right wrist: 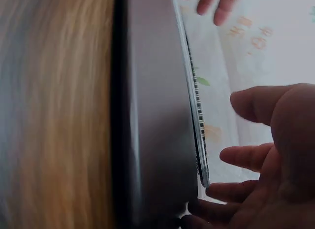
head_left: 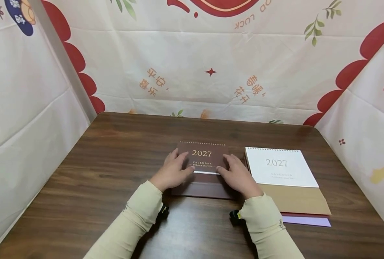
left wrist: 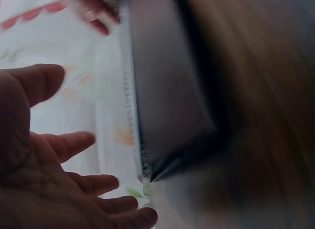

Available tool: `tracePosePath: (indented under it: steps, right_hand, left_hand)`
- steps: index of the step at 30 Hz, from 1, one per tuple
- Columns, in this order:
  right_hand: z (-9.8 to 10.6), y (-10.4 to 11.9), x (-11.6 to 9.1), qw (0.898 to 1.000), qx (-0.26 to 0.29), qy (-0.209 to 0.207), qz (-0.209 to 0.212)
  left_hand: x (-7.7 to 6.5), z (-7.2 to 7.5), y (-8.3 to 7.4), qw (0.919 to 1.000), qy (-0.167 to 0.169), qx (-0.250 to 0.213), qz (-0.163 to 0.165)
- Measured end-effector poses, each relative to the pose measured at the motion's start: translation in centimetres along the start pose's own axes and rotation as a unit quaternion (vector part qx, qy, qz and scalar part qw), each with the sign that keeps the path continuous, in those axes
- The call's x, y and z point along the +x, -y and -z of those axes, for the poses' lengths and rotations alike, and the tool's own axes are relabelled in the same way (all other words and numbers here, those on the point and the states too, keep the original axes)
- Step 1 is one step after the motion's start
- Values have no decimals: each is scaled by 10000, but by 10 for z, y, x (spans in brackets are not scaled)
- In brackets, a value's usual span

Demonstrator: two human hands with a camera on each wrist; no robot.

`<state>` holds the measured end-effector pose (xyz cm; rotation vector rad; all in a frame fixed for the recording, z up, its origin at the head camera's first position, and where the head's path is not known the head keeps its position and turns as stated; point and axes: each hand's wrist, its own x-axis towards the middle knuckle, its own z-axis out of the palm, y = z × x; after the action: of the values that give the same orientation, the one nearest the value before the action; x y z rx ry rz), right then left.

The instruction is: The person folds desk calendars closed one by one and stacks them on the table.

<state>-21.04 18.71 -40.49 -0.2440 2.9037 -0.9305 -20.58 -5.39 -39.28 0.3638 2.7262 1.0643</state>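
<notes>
A brown 2027 desk calendar [head_left: 202, 157] with a spiral along its top edge lies in the middle of the table, its brown base [head_left: 198, 189] reaching toward me. At its left side is my left hand [head_left: 174, 171], fingers spread and slightly bent. My right hand [head_left: 238, 174] is at the opposite side in a similar pose. The left wrist view shows a gap between the left hand [left wrist: 59, 165] and the blurred calendar [left wrist: 165, 76]. In the right wrist view, the lower fingers of the right hand [right wrist: 266, 175] are close to the calendar [right wrist: 160, 101]; contact is hard to tell.
To the right lies a white 2027 calendar [head_left: 280, 167] with a tan base [head_left: 297, 199], on top of red and purple pieces [head_left: 306, 220]. Printed white cloth [head_left: 192, 54] hangs behind and beside the brown wooden table [head_left: 114, 165].
</notes>
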Motion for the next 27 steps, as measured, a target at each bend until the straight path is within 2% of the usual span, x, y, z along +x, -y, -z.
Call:
tracePosePath:
  steps: [3,6,12,15,21,24,27]
  right_hand:
    - [2,-1,3,9995,-196,127,200]
    - [3,0,8,9974,-459,347,426]
    - [7,4,18,9876,-1106,888,674]
    - [7,6,23,9803,-1466,1070,780]
    - [-1,1,27,9632,-2078,1509,789]
    - [-5,-3,29,9605,-2201,1515,782]
    - [-10,-6,31,9590,-2266,1530,743]
  left_hand:
    - [6,-2,0,9973,316,647,-171]
    - [12,-1,-1,9903,585,1235,-257]
    - [23,9,-6,9719,871,2161,-321]
    - [28,10,-5,9622,882,2536,-460]
    - [29,1,-1,9409,977,3062,-1070]
    - [28,-5,2,9390,1014,3087,-1127]
    - [29,-11,9,9393,977,3151,-942]
